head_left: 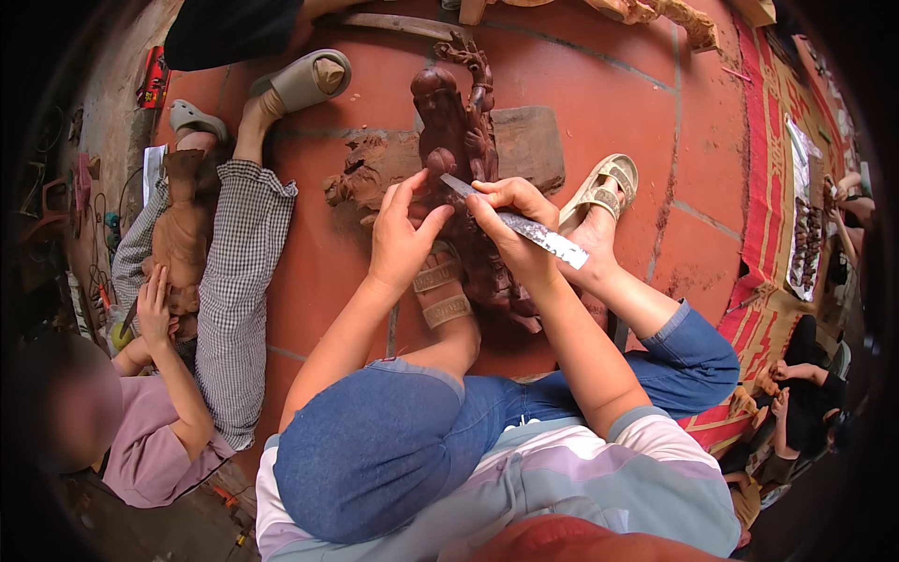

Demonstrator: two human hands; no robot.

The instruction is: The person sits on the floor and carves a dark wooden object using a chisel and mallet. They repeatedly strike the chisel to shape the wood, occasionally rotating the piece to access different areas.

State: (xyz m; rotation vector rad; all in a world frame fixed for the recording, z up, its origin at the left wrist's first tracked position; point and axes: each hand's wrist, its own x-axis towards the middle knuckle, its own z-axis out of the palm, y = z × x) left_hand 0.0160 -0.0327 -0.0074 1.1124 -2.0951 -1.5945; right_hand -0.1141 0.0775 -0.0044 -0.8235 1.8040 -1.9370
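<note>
A dark reddish-brown wooden carving (440, 117) of a figure lies in front of me, resting partly across a rough wood block (529, 140). My right hand (515, 220) is closed around a flat carving knife (543, 234) with a pale, worn wrap. The blade points up and left, its tip beside a rounded knob (441, 161) on the carving. My left hand (405, 234) is on the other side of that knob, thumb and fingers apart, with fingertips at or close to the wood. Part of the carving is hidden beneath my hands.
My sandalled feet stand on either side on red floor tiles (618, 112). At left, a person in checked trousers holds a lighter wooden statue (178, 229). A long curved piece of wood (403, 25) lies beyond the carving. A red-and-gold mat (763, 187) runs along the right, with people past it.
</note>
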